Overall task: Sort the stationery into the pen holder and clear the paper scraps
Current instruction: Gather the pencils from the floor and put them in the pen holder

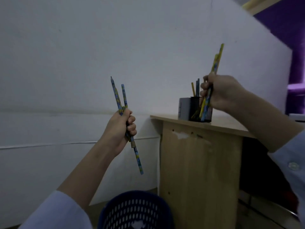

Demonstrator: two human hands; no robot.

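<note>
Left hand [122, 128]: fingers curled tight round a bundle of pencils [115, 93], about three. Tips fanned above the knuckles, one long end hanging below the fist. Held in mid-air, well apart from the holder.

Right hand [219, 93]: fingers and thumb wrapped round a second bundle [216, 63], two pencils or more. Upper ends well above the fingers, lower ends below them, across the holder's black mesh half. Cannot tell whether inside the rim or just in front of it.

Holder [184, 109]: on the desk [222, 124] corner, directly below the right fingers, grey part beside black mesh part. Already holding a few sticks [193, 89], upright just beside the right fingertips.

Bin [137, 210]: blue, perforated, on the floor below the left wrist. Pale shape [137, 224] at its bottom, possibly a scrap; too cut off to confirm.

Progress, as judged: sorting well under way. Some stationery in, two handfuls still out. Right bundle likely next to drop, left bundle after. No loose scraps visible near either hand. Desk top beyond the right forearm hidden, so scrap clearing impossible to rate.
</note>
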